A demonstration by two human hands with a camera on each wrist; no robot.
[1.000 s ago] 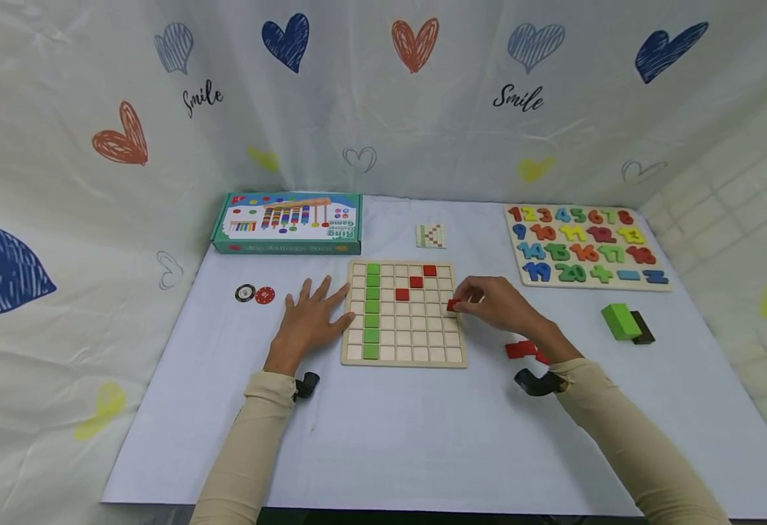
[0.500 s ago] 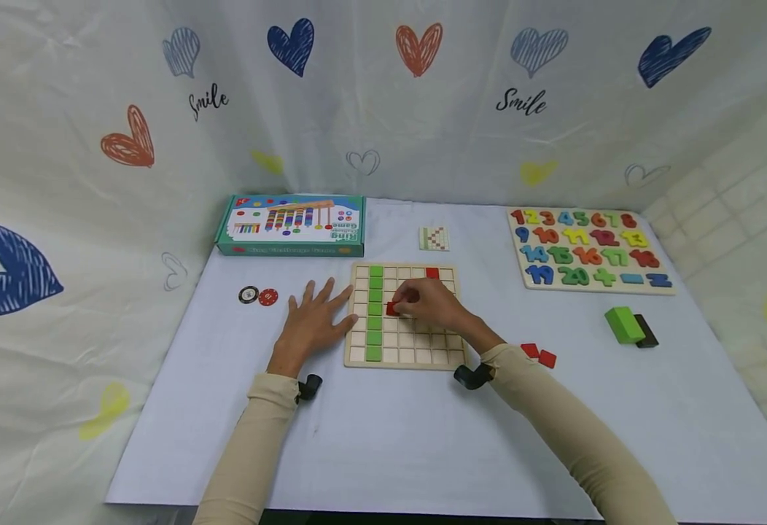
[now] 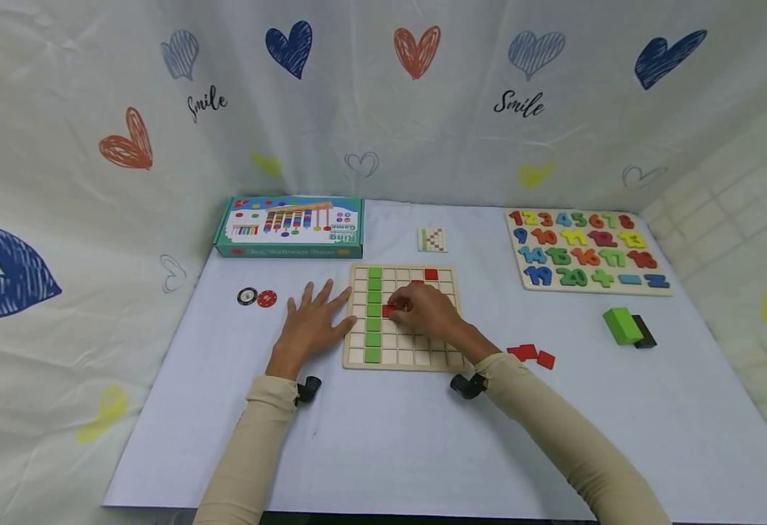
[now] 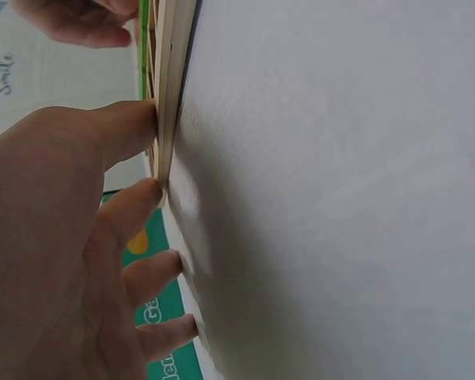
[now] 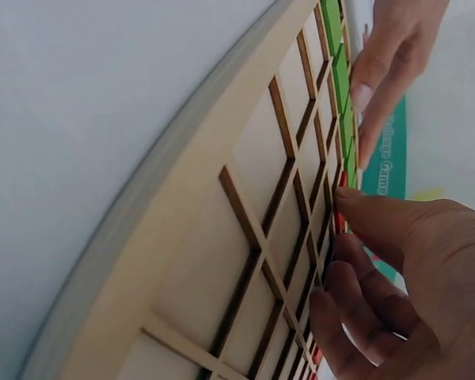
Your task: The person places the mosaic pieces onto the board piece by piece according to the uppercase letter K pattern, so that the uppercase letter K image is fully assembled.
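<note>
A wooden grid board [image 3: 412, 368] lies flat in front of me, with a column of green tiles [image 3: 373, 324] near its left side. My left hand [image 3: 311, 328] spreads its fingers at the board's left edge; in the left wrist view its thumb [image 4: 131, 131] and index fingertip touch the wooden side. Over the grid, my right hand [image 3: 428, 312] pinches a red square tile [image 3: 387, 311] at a cell just right of the green column. Another red tile [image 3: 431, 274] sits in the top row, and the hand partly covers one more below it.
Loose red tiles [image 3: 544, 360] lie right of the board, beside the right forearm. A small pattern card [image 3: 432, 240] is behind it. Around stand a green game box [image 3: 288, 251], two round chips [image 3: 267, 298], a number puzzle [image 3: 593, 248], and green [image 3: 622, 326] and dark blocks [image 3: 644, 332].
My right hand has carried the red tile leftward from the board's right edge to the cell beside the green column. The left hand has stayed at the board's edge.
</note>
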